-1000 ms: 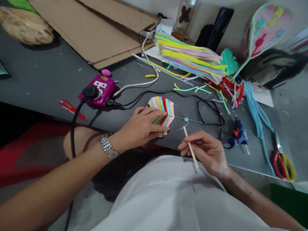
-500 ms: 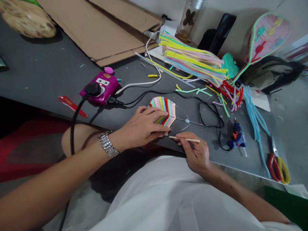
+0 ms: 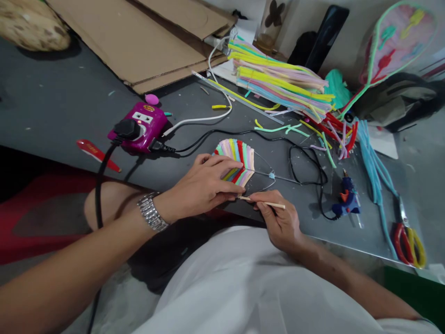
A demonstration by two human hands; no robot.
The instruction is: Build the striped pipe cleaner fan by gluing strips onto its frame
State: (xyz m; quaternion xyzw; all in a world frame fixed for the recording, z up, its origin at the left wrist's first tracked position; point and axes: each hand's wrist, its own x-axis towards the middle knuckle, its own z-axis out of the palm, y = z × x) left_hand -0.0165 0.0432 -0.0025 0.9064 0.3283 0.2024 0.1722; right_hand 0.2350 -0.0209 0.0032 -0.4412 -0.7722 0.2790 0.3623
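Observation:
A leaf-shaped wire frame covered in striped, coloured pipe cleaners (image 3: 239, 153) lies on the grey table near its front edge. My left hand (image 3: 212, 181) rests over its left and lower part, the thumb and fingers closed on its lower edge. Between the thumb and fingers of my right hand (image 3: 280, 215) is a short cream stick-like piece (image 3: 274, 204), its left end close to my left fingertips. Bare wire with a small light-blue knot (image 3: 271, 175) extends from the frame to the right.
A purple power socket (image 3: 146, 121) with black cables sits at the left. Pipe cleaner bundles (image 3: 278, 79) lie at the back. On the right are a blue glue gun (image 3: 347, 199), light-blue strips (image 3: 371, 162) and scissors (image 3: 405, 241). Cardboard (image 3: 139, 46) lies at the back left.
My right hand has moved slightly left, bringing the cream piece nearer to my left fingertips and the frame's lower edge. My left hand keeps its hold. The camera view has shifted a little.

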